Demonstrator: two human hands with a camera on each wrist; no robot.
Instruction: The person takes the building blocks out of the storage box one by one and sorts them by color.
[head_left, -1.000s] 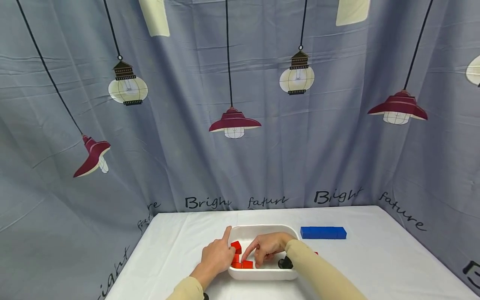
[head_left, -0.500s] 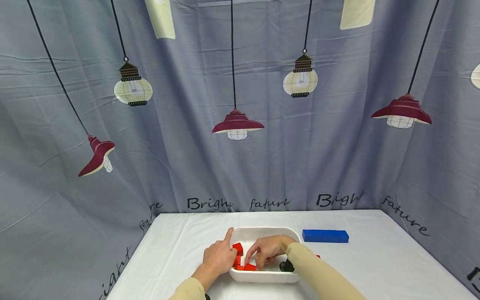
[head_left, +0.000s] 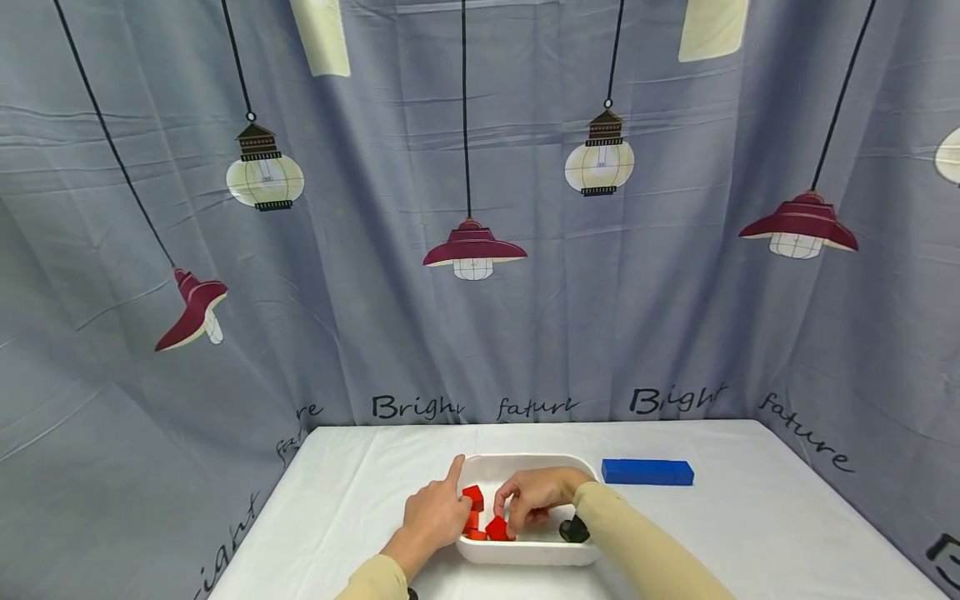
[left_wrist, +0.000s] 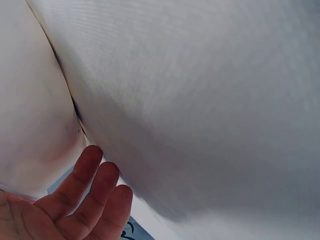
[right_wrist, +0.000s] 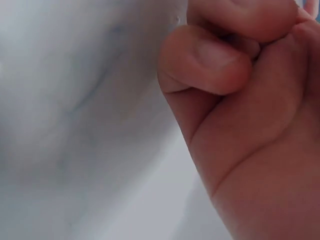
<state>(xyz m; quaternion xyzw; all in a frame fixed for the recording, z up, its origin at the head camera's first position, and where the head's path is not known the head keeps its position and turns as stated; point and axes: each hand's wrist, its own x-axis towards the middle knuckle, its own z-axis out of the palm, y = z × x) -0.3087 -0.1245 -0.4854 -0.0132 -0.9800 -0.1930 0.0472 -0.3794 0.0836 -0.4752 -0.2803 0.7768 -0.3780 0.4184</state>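
Note:
A shallow white plastic tray (head_left: pixel 525 553) stands on the white table. My left hand (head_left: pixel 433 510) holds its left wall, index finger stretched along the rim and thumb over the inside. In the left wrist view, three fingers (left_wrist: pixel 102 185) of this hand lie against the tray's outer wall. Several red blocks (head_left: pixel 472 498) sit along the inside of that wall. Over the tray, my right hand (head_left: pixel 536 496) pinches a red block (head_left: pixel 497 529) between thumb and index finger, tilted onto an edge. The right wrist view shows its other fingers (right_wrist: pixel 205 60) curled in; the block is hidden there.
A long blue bar (head_left: pixel 648 472) lies on the table, right of the tray's back corner. A small black thing (head_left: pixel 574 530) shows under my right wrist, overlapping the tray. A grey curtain (head_left: pixel 375 333) printed with lamps hangs behind the table.
My right thumb and index finger have closed on the front red block, which now stands tilted instead of flat. The left hand keeps its place on the tray. The head view shifted slightly.

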